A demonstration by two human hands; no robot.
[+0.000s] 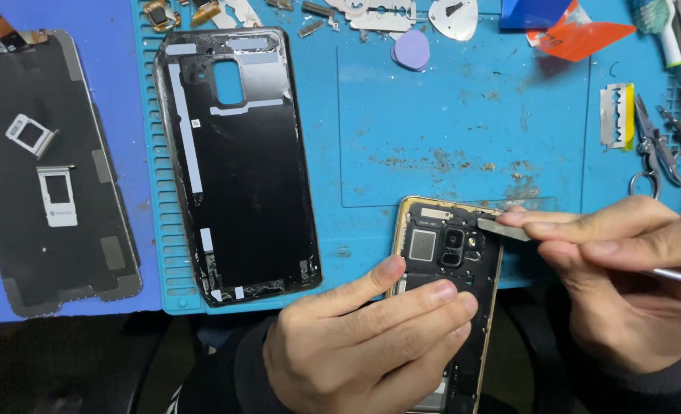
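An opened phone [451, 253] with a gold frame and black inner plate lies at the near edge of the blue mat [463, 115]. My left hand [363, 345] grips its lower half, fingers laid across the black plate. My right hand [624, 268] pinches a thin metal pry tool [505, 228]. The tool's flat tip rests at the phone's upper right edge, beside the camera module. The tool's handle pokes out to the right past my palm.
The removed black back cover [237, 161] lies inside-up on the mat's left part. A dark screen panel [49, 169] with two small card trays lies far left. Picks, metal scraps, a razor blade [618, 115] and small scissors [657, 149] sit along the top and right.
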